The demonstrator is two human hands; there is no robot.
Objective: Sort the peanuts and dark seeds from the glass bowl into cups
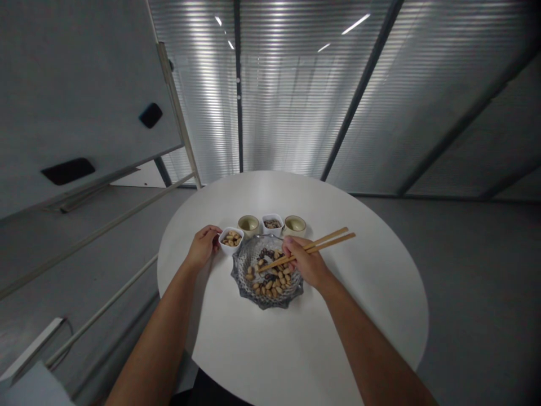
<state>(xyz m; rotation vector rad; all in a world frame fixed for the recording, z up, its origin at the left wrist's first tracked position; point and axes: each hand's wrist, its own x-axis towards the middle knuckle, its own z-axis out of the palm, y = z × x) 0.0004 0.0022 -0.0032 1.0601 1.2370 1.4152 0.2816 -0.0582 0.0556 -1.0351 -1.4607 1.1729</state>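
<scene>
Head view. A round white table (291,361) with a smooth matte top fills the lower centre of the frame and stands on a gray floor (477,282). A ribbed, frosted glass partition (287,96) with dark metal framing spans the upper frame. A whiteboard (84,96) on a pale metal stand occupies the upper left.

At table centre sits a scalloped, cut-glass dish (270,301) holding peanuts in the shell (270,282) and dark seeds (267,255). Beyond it, in a row, are a white square bowl of peanuts (231,239), a ceramic cup with a pale green interior (248,225), a white square bowl of dark seeds (272,224), and a matching ceramic cup (295,226).

The right hand (306,260) grips a pair of wooden chopsticks (325,241) with its fingers closed narrowly around them. The chopstick tips lie over the dish, and the hand partly hides its far rim.

The left hand (203,247) is curled at the near-left corner of the peanut bowl. Whether its fingers grasp the bowl cannot be determined. The cup contents are too small to make out.
</scene>
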